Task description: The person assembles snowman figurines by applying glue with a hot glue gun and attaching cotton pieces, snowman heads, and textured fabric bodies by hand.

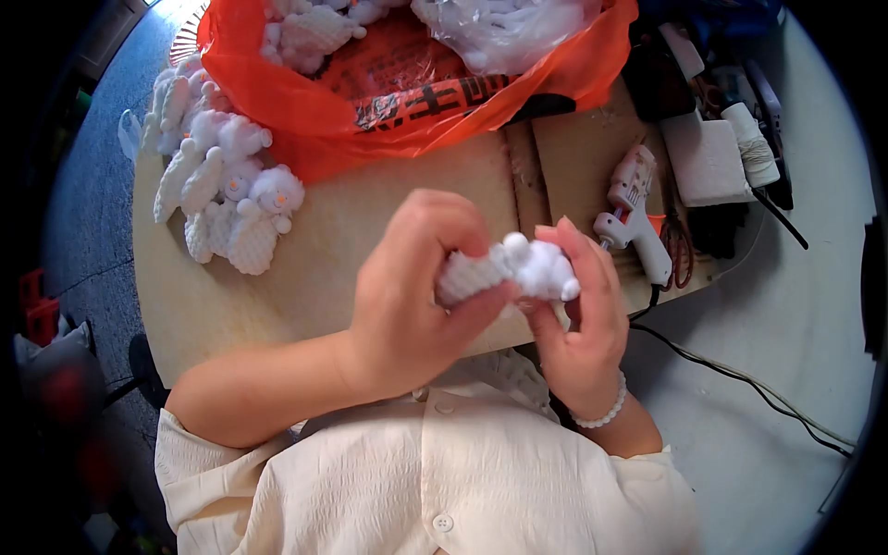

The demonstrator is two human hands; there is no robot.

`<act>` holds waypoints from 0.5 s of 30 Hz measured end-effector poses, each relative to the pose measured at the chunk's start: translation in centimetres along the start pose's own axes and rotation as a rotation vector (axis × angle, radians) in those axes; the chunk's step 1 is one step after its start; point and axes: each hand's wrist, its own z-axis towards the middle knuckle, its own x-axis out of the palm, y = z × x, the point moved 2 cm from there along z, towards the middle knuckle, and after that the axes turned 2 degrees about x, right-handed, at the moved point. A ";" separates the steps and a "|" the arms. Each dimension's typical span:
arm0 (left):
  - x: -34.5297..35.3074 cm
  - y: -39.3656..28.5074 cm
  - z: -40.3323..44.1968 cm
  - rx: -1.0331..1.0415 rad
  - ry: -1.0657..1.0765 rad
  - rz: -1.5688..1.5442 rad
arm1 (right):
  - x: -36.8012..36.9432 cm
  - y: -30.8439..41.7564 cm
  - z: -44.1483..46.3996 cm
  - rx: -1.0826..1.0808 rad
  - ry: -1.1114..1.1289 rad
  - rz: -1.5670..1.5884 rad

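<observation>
Between my two hands, above the front of the table, is a small white plush doll (462, 276) with a knitted-looking body and a fluffy end. My left hand (412, 282) is closed around the knitted body, thumb along its near side. The fingers and thumb of my right hand (585, 310) pinch the fluffy end; a white bead bracelet (606, 409) circles that wrist. Fingers cover part of the doll. Several similar white plush dolls (252, 231), two with small orange noses showing, lie piled at the table's left edge.
An orange plastic bag (407, 137) at the back holds more white plush pieces and a clear bag (509, 37). To the right are a glue gun (638, 227), red-handled scissors (680, 259), a white block (708, 162) and a thread spool (754, 148). Cables (740, 370) hang off the right side.
</observation>
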 end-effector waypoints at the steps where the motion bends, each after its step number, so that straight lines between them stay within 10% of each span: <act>1: 0.0 0.6 -0.1 -0.125 -0.062 -0.086 | 0.2 0.1 0.1 0.022 0.005 0.018; 7: 0.3 0.2 -0.1 -0.054 -0.023 -0.016 | -0.4 0.5 0.3 0.295 -0.048 0.478; 15: 0.1 -0.7 0.7 0.111 -0.019 0.146 | -0.3 0.6 1.3 0.295 -0.133 0.294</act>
